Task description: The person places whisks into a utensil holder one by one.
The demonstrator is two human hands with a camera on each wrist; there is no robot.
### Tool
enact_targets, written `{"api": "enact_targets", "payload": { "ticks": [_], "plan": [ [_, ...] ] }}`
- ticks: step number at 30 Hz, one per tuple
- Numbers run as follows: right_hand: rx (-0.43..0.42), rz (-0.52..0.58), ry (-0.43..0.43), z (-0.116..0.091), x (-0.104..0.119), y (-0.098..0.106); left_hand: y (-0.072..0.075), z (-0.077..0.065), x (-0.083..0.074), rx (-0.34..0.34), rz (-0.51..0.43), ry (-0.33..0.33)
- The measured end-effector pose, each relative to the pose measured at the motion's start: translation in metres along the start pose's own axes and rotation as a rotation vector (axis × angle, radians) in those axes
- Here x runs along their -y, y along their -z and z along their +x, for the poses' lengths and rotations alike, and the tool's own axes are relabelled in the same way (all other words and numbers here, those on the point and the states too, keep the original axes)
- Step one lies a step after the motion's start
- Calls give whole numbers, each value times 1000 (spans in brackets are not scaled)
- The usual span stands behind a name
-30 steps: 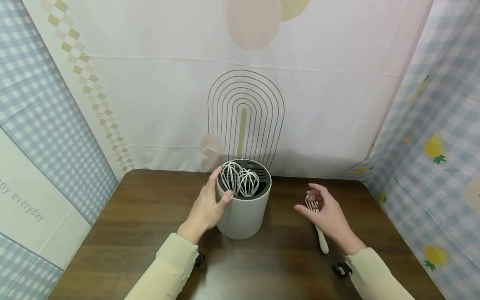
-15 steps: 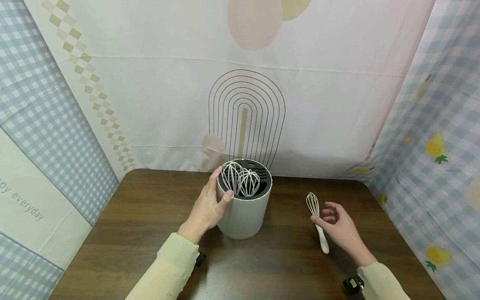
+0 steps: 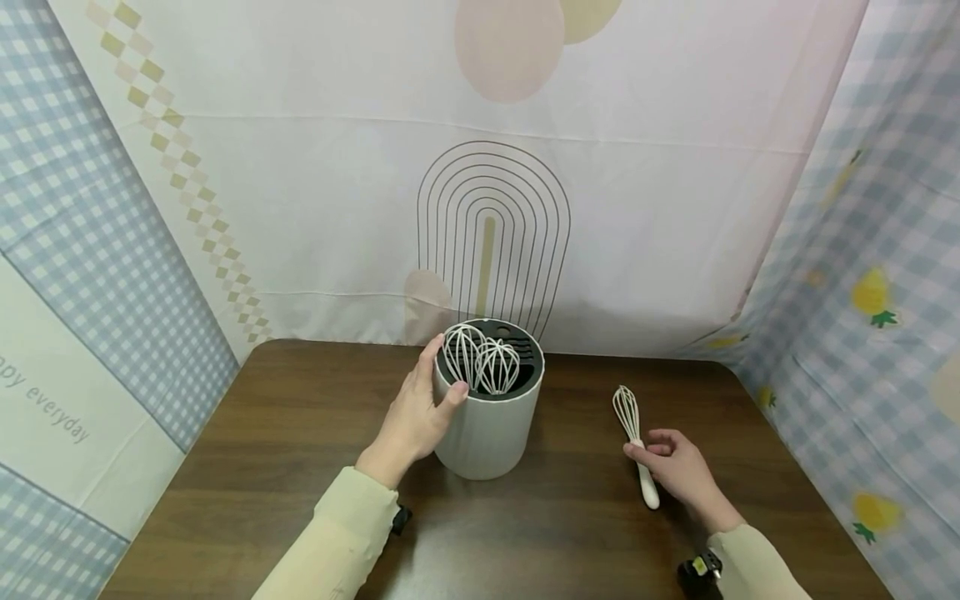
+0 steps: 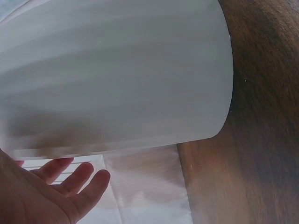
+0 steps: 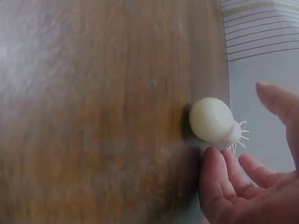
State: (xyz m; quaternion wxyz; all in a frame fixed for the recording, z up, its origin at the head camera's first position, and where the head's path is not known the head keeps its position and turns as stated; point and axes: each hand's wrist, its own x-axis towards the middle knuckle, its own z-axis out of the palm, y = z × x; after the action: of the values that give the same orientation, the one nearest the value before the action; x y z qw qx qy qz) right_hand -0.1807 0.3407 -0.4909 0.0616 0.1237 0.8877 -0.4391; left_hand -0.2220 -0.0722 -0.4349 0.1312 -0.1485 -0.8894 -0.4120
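A white utensil holder (image 3: pixel 483 437) with a black slotted top stands on the table. Two white wire whisks (image 3: pixel 480 360) show their loops above that top. My left hand (image 3: pixel 411 412) rests against the holder's left side, thumb and index fingertip at the rim; in the left wrist view its other fingers are loosely bent beside the wall. A third, smaller whisk (image 3: pixel 639 446) lies to the right, its pale rounded handle toward me. My right hand (image 3: pixel 675 467) is at this handle. In the right wrist view, thumb and fingers stand apart, with fingertips close beside the handle's end (image 5: pixel 211 120).
The dark wooden table (image 3: pixel 300 442) ends at a pale printed cloth (image 3: pixel 337 208) hanging behind it. Blue checked cloths (image 3: pixel 862 292) hang at both sides. Each wrist carries a small black camera mount (image 3: pixel 701 571).
My right hand has drawn back from above the small whisk's loops and come down beside its handle. The left hand, the holder and the whisks have stayed in place.
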Motion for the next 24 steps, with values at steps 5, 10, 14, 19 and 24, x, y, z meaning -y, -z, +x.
{"api": "enact_targets", "payload": {
  "ticks": [5, 10, 14, 19, 24],
  "plan": [
    [8, -13, -31, 2, 1, -1, 0, 0, 1, 0, -1, 2],
    [2, 2, -45, 4, 3, -2, 0, 0, 1, -2, -5, -1],
    [-8, 1, -38, 5, 3, -4, 0, 0, 0, -3, -7, 3],
    [-22, -5, -47, 6, 2, -6, 0, 0, -1, -3, -8, 0],
    [-10, -2, -63, 8, 3, -6, 0, 0, -1, 0, -7, 0]
  ]
}}
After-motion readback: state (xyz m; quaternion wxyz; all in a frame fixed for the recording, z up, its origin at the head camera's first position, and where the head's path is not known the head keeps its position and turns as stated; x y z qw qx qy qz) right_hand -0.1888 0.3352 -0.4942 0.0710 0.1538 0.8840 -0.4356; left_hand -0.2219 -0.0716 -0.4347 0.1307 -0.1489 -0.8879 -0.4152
